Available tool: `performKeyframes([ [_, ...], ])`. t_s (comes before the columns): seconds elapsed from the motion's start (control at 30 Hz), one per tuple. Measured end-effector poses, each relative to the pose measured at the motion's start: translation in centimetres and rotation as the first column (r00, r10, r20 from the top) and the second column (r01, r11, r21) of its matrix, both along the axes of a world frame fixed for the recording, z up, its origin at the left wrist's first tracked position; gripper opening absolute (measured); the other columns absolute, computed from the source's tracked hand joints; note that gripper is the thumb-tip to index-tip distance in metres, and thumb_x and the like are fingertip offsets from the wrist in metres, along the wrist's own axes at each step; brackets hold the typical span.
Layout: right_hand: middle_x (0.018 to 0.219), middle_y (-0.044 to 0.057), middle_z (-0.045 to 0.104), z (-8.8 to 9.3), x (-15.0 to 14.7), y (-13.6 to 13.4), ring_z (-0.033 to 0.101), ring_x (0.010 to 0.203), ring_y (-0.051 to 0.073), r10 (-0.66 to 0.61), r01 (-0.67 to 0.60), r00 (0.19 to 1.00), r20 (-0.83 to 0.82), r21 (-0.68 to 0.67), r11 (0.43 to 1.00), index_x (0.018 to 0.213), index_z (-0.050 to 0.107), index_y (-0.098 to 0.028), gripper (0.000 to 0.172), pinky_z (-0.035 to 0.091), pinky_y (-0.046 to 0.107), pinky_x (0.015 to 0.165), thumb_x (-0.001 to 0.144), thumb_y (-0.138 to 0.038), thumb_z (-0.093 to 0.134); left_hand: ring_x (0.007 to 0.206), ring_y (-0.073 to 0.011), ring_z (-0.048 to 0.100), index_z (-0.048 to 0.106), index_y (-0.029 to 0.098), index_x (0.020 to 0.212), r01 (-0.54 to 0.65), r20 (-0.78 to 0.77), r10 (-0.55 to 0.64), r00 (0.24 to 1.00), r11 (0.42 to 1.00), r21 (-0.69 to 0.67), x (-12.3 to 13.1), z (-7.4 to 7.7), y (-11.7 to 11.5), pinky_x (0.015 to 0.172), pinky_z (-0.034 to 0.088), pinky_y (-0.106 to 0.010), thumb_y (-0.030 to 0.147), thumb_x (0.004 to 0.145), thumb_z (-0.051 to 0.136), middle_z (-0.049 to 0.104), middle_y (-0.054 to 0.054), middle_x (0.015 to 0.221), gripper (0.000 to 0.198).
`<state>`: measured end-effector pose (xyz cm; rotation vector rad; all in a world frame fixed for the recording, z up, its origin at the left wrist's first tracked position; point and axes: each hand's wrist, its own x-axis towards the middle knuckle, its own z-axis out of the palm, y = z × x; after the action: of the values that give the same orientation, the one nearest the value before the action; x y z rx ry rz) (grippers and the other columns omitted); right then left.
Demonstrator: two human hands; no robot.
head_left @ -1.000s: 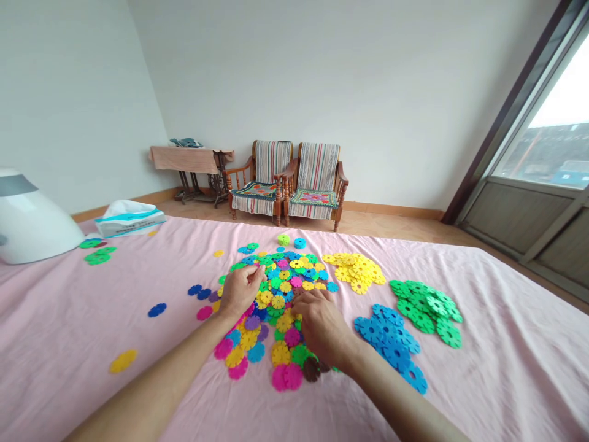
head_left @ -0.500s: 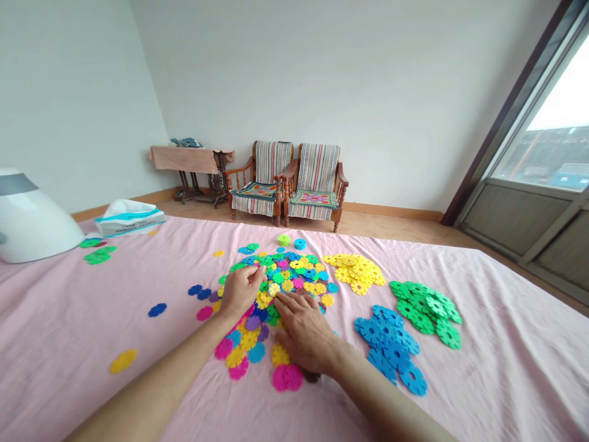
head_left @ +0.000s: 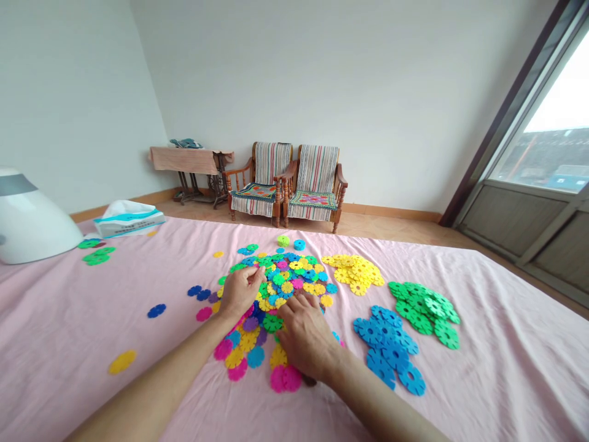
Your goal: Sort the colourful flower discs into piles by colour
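A mixed pile of notched plastic discs [head_left: 286,286] in several colours lies on the pink cloth [head_left: 202,393]. My left hand [head_left: 242,291] is closed in a pinch at the pile's left side; what its fingertips hold, if anything, is hidden. On the near right part of the pile rests my right hand [head_left: 304,336], its fingers curled down and its fingertips hidden from view. A green disc [head_left: 273,323] lies just left of the right hand. Magenta discs [head_left: 285,378] stick out below it.
Sorted heaps of yellow discs [head_left: 356,273], green discs [head_left: 424,312] and blue discs [head_left: 390,348] lie to the right. Loose discs, a tissue box [head_left: 129,222] and a white kettle-like vessel [head_left: 34,224] are at left. Two chairs [head_left: 285,184] stand beyond the cloth.
My right hand's fingers have curled and drawn back slightly. The pale yellow disc at its fingertips no longer shows there, and a green disc is uncovered. My left hand has barely moved.
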<state>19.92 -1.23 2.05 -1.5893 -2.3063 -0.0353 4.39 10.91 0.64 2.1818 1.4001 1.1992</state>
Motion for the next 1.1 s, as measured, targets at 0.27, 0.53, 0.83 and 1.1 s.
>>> performKeyframes([
  [0.27, 0.103, 0.007, 0.062, 0.1, -0.4, -0.2, 0.052, 0.101, 0.023, 0.019, -0.023, 0.996, -0.083, -0.04, 0.999, 0.112, 0.061, -0.022, 0.033, 0.034, 0.038, 0.092, 0.086, -0.042, 0.058, 0.06, -0.0152, 0.065, 0.063, 0.018, 0.06, -0.006, -0.001, 0.006, 1.0, 1.0, -0.007, 0.1, 0.2, -0.2, 0.06, 0.043, -0.023, 0.041, 0.088, 0.046, 0.071, -0.001, 0.063, 0.039],
  [0.53, 0.086, 0.004, 0.061, -0.9, -0.3, 0.5, 0.053, 0.087, 0.02, 0.041, -0.042, 0.999, 0.017, 0.048, 0.998, 0.091, 0.064, -0.021, 0.014, 0.037, 0.034, 0.082, 0.091, -0.029, 0.052, 0.061, -0.0159, 0.066, 0.064, 0.018, 0.06, -0.004, 0.003, 0.004, 1.0, 1.0, -0.005, 0.1, 0.2, -0.1, 0.06, 0.043, -0.023, 0.041, 0.087, 0.046, 0.071, -0.002, 0.064, 0.039],
  [0.83, 0.086, 0.003, 0.061, -0.1, 0.7, -0.3, 0.055, 0.086, 0.019, -0.05, 0.069, 0.977, -0.206, 0.087, 0.994, 0.096, 0.065, -0.024, 0.019, 0.042, 0.031, 0.077, 0.093, -0.021, 0.046, 0.058, -0.0153, 0.063, 0.064, 0.019, 0.061, -0.011, -0.029, 0.011, 1.0, 1.0, 0.002, 0.1, 0.3, -0.2, 0.057, 0.041, -0.023, 0.042, 0.087, 0.045, 0.071, -0.001, 0.063, 0.04],
  [1.1, 0.088, 0.005, 0.068, 1.8, 12.3, -0.7, 0.063, 0.078, 0.019, -0.468, 0.518, 0.772, -0.431, -0.001, 0.855, 0.092, 0.068, -0.025, 0.022, 0.046, 0.03, 0.072, 0.088, -0.029, 0.046, 0.06, -0.0159, 0.063, 0.067, 0.02, 0.062, -0.015, -0.065, 0.017, 0.998, 1.0, 0.026, -0.1, 0.1, 0.0, 0.059, 0.041, -0.024, 0.043, 0.087, 0.045, 0.071, 0.0, 0.064, 0.04],
])
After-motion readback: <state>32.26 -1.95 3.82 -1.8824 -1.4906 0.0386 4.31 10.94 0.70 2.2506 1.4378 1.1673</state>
